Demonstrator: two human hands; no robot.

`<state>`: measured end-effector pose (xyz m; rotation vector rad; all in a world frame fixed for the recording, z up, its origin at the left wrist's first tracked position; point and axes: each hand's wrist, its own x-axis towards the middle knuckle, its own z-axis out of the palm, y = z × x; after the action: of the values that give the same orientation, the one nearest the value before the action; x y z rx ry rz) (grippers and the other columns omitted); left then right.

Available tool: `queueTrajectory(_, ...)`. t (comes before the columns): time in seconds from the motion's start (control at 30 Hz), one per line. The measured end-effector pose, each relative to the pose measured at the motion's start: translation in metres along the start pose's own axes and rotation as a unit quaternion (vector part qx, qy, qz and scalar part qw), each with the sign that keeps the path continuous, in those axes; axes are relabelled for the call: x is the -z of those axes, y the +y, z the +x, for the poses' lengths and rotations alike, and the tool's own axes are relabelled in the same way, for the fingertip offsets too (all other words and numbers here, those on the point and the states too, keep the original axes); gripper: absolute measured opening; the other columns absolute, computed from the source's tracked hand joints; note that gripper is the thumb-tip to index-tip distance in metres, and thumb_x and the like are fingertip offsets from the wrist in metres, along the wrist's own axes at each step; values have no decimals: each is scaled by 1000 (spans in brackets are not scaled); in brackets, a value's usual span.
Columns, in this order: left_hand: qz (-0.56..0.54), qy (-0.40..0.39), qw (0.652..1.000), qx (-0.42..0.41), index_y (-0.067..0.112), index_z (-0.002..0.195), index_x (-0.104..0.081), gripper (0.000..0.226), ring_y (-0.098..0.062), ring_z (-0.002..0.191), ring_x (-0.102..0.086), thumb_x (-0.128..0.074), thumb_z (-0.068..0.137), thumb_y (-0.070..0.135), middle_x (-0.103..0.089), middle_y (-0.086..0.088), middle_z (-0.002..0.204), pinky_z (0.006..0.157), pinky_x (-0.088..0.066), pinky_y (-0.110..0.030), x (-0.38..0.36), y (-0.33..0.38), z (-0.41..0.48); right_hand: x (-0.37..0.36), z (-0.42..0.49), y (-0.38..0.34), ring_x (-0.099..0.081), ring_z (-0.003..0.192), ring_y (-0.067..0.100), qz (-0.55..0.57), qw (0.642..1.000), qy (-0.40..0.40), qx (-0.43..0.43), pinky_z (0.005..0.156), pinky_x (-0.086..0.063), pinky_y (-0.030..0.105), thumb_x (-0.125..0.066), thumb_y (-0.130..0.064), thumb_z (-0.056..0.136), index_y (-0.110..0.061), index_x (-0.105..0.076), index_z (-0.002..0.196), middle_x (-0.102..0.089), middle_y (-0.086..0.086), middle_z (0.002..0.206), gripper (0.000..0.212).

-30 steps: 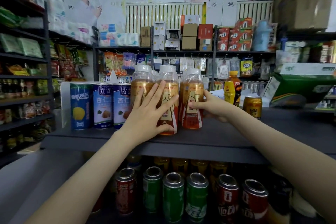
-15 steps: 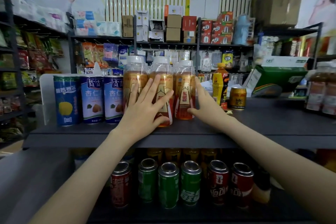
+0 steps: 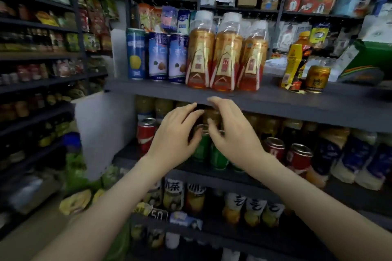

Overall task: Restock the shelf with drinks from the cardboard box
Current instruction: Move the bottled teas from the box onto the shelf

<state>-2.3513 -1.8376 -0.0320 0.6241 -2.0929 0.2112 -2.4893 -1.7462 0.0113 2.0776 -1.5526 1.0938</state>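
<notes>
Nearest the camera: two bare forearms, reaching up and forward from the lower corners. Left hand (image 3: 172, 133) with fingers loosely spread and slightly curled, empty, palm away from the camera. Right hand (image 3: 231, 131) just beside it, fingers curled inward, thumb toward the left hand; nothing seen in its grasp. Fingertips of both nearly meeting, in front of the second tier.

Just behind the hands: green aluminium cans (image 3: 203, 146) upright on the second tier, partly hidden. Red cola can (image 3: 146, 131) to their left, two red cans with silver tops (image 3: 286, 152) to their right; blurred amber bottles in the row behind.

Above the hands: dark grey shelf board (image 3: 297, 104), front edge just over the right fingertips. On it, near the front edge, three clear plastic tea bottles with white caps (image 3: 227, 53): amber liquid, gold-and-red labels with a white-edged triangular motif, label characters too blurred to read. Upright, side by side, touching one another, sheathed in glossy film. Apart from both hands.

Left of the bottles, on the same board: one tall blue can with a yellow fruit picture (image 3: 135, 54), then two tall blue-and-white cans (image 3: 167, 57), the nearer touching the leftmost bottle. Right of the bottles, well apart: yellow-and-black bottle with orange cap (image 3: 296, 61), short gold can (image 3: 317, 78) beside it.

Lower tiers: bottles with white labels, motion-blurred.

Farthest: wall racks of boxes and packets, blurred.
</notes>
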Motion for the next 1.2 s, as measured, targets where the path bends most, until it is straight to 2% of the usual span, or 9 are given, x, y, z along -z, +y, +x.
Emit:
queueTrajectory(0.1, 0, -48, 995, 89, 8, 126, -58, 43, -23, 120, -52, -50, 89, 29, -57, -9, 129, 101, -43, -36, 16, -3, -73, -43, -40, -27, -48, 120, 14, 60, 995, -76, 13, 98, -38, 19, -53, -16, 96, -10, -46, 135, -53, 3, 128, 40)
queueTrajectory(0.23, 64, -167, 960, 214, 8, 132, -52, 47, -28, 123, -51, -53, 89, 27, -54, -11, 132, 99, -44, -39, 51, -20, -192, -121, -92, -64, -45, 124, 14, 150, 955, -243, -75, 89, -36, 18, -50, -25, 99, -19, -36, 142, -40, -4, 140, 46)
queueTrajectory(0.33, 108, -250, 902, 335, 15, 143, -39, 52, -24, 131, -40, -51, 94, 28, -44, -6, 142, 103, -36, -35, 97, -33, -275, -181, -119, -104, -42, 129, 20, 155, 922, -353, -37, 91, -40, 24, -48, -25, 99, -18, -29, 147, -35, 0, 145, 53)
queueTrajectory(0.43, 129, -308, 836, 436, 19, 145, -33, 52, -23, 130, -39, -46, 97, 33, -42, -4, 143, 103, -34, -31, 143, -45, -347, -231, -141, -150, -49, 121, 21, 162, 881, -444, 3, 93, -46, 34, -50, -25, 98, -19, -29, 147, -35, 0, 146, 54)
queueTrajectory(0.67, 134, -343, 713, 597, 15, 141, -38, 49, -28, 125, -46, -45, 95, 32, -47, -8, 138, 100, -40, -34, 208, -103, -492, -366, -170, -246, -46, 125, 20, 165, 814, -547, 106, 95, -45, 35, -48, -23, 98, -20, -31, 146, -38, 1, 142, 51)
queueTrajectory(0.77, 118, -345, 675, 642, 14, 140, -40, 55, -31, 122, -48, -37, 92, 40, -48, -9, 136, 97, -43, -36, 226, -144, -547, -443, -172, -282, -42, 130, 17, 157, 784, -585, 137, 101, -41, 30, -48, -21, 98, -19, -27, 148, -37, -1, 145, 54)
queueTrajectory(0.93, 101, -349, 639, 678, 8, 131, -53, 42, -40, 103, -61, -45, 93, 24, -58, -17, 121, 79, -51, -40, 236, -219, -632, -579, -189, -318, -43, 128, 17, 108, 718, -671, 153, 99, -45, 33, -47, -20, 98, -22, -25, 149, -36, 0, 147, 56)
queueTrajectory(1.07, 59, -421, 594, 683, 16, 143, -37, 46, -28, 122, -49, -41, 97, 23, -45, -9, 141, 99, -41, -37, 212, -262, -695, -664, -218, -326, -45, 125, 16, 66, 692, -708, 127, 101, -43, 31, -49, -17, 97, -21, -29, 146, -41, 1, 142, 53)
queueTrajectory(1.2, 9, -433, 576, 694, 17, 142, -39, 48, -28, 123, -48, -45, 95, 19, -43, -8, 143, 100, -40, -37, 151, -293, -764, -742, -260, -314, -43, 127, 15, 40, 678, -727, 103, 98, -40, 27, -49, -15, 97, -23, -24, 150, -35, -1, 148, 59)
